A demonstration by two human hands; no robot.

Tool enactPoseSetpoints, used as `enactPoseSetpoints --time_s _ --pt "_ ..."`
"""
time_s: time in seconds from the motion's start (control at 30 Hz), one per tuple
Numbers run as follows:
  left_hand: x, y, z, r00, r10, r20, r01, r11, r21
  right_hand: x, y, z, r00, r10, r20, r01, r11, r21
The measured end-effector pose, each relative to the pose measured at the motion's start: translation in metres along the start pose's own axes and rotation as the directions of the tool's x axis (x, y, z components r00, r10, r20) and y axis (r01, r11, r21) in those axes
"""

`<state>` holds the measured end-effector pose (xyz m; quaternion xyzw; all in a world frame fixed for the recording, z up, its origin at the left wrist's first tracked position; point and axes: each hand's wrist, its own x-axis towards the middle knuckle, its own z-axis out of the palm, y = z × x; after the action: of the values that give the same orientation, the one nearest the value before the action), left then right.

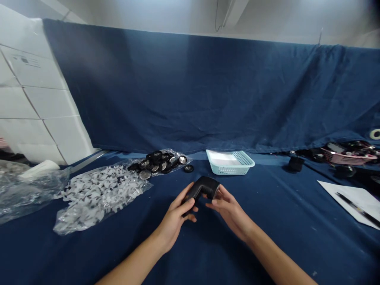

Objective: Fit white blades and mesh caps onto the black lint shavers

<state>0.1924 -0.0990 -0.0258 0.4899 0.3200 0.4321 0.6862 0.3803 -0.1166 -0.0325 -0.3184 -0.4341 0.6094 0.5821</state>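
In the middle of the head view a black elbow-shaped part (206,185) is held above the blue cloth. Its wide end points down to the right, and its narrower arm slopes down to the left. My left hand (175,217) is closed around the narrower arm, thumb on top. At the wide end, my right hand (230,209) grips the rim between thumb and fingers. What lies inside the wide end is hidden from me. Beyond my hands lie several round black caps (163,161), some showing silvery insides, on clear plastic.
Many small grey-white plastic pieces (101,190) lie on a clear bag at left. A light-blue basket (230,170) holding something white stands ahead. At right are white paper (335,192) with a pen (356,209), a black block (295,163) and a pink basket (344,158). Blue cloth (208,91) hangs behind.
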Motion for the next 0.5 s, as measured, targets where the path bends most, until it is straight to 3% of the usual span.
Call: enactPoseSetpoints --time_s 0.1,0.23,0.37,0.5 --pt "0.0029 0.0001 -0.0065 0.992 0.125 -0.012 -0.119 0.969 0.218 -0.0013 0.0011 0.001 0.999 0.027 -0.021 -0.028 0.999 -0.028" --pt "0.0035 -0.0033 -0.0106 0.964 0.252 0.084 -0.264 0.866 0.425 -0.0018 0.0011 0.0002 0.999 0.019 -0.036 -0.022 0.997 -0.075" --pt "0.001 -0.0058 -0.0068 0.954 0.262 0.148 -0.301 0.819 0.489 -0.0024 0.0025 0.0006 0.996 -0.089 0.011 0.089 0.97 -0.227" --pt "-0.001 -0.0026 -0.0017 0.957 0.237 0.17 -0.29 0.843 0.454 -0.0063 0.0049 0.0026 0.986 -0.155 0.062 0.167 0.901 -0.4"
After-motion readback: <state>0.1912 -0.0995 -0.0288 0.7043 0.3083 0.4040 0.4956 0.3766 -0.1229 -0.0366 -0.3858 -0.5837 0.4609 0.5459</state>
